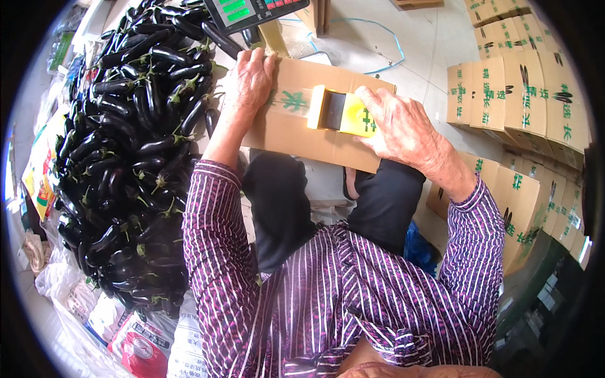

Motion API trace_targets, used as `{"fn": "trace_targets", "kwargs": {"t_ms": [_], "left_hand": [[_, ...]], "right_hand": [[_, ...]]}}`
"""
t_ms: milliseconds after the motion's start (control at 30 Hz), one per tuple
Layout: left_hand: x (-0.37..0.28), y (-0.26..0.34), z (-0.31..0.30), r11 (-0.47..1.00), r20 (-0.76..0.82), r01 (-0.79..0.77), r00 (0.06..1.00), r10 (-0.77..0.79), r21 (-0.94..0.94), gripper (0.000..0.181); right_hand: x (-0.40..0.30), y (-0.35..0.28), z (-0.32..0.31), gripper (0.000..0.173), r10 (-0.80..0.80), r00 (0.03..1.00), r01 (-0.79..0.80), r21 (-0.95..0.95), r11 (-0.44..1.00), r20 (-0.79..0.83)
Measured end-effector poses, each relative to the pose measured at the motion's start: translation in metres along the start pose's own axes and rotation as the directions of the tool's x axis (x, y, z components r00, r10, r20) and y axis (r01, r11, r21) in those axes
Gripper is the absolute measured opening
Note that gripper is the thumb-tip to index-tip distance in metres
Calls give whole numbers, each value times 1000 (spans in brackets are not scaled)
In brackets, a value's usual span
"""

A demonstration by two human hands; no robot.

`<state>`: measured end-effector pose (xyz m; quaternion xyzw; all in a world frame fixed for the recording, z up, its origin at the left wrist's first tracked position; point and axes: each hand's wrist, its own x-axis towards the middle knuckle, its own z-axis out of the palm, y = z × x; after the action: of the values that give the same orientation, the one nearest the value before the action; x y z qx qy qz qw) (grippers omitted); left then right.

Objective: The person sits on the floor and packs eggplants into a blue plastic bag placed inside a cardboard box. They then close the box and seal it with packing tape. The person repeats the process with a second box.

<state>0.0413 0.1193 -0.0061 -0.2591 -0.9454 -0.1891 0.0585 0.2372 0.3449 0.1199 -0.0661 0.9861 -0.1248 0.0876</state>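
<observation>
A closed cardboard carton (pixel 283 125) with green printing lies across in front of my knees. My left hand (pixel 250 80) rests on its left end, fingers over the far left corner. My right hand (pixel 397 125) grips a yellow tape dispenser (pixel 333 111), which sits on the carton's top right of the middle. A strip of clear tape appears to run along the top from the left end to the dispenser. The roll inside the dispenser is mostly hidden.
A large heap of eggplants (pixel 137 141) lies on my left. A digital scale's display (pixel 255 12) stands beyond the carton. Stacked printed cartons (pixel 515 94) are at the right, with another carton (pixel 491 203) nearer. A blue strap (pixel 399 47) loops over the floor; a blue plastic bag (pixel 418 250) lies beside my leg.
</observation>
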Motion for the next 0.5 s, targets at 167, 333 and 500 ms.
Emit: {"fn": "trace_targets", "kwargs": {"t_ms": [167,333,500], "left_hand": [[4,-13,6,997,38,-36,999,33,75,30],[4,1,-12,955,96,-222,974,207,195,28],[11,-14,5,1000,59,-16,998,18,-25,36]], "right_hand": [[-49,57,8,79,30,993,-32,-20,999,-113],[-89,60,0,82,181,983,-181,-3,983,-22],[-95,70,14,81,110,989,-104,60,993,-100]]}}
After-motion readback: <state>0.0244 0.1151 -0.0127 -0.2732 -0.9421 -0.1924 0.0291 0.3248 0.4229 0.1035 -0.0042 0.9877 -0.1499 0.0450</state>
